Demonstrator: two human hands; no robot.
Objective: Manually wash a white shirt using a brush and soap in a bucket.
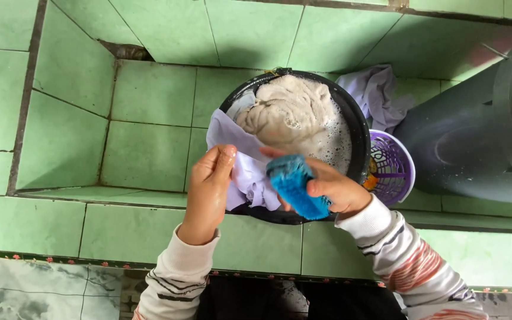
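Observation:
My left hand (208, 181) grips a pale lilac cloth (241, 157) that hangs over the near rim of a round black basin (360, 127). My right hand (336, 186) holds a blue scrubbing brush (294, 185) against the cloth's lower part. Inside the basin lies a wet, cream-coloured bundle of laundry (294, 112) with soap suds beside it. Both wrists wear striped cream sleeves.
A purple perforated plastic basket (393, 169) stands right of the basin, with another lilac garment (374, 89) behind it. A large dark barrel (475, 142) fills the right side. Green tiled steps (149, 130) surround the basin, and a patterned tile border runs along the bottom.

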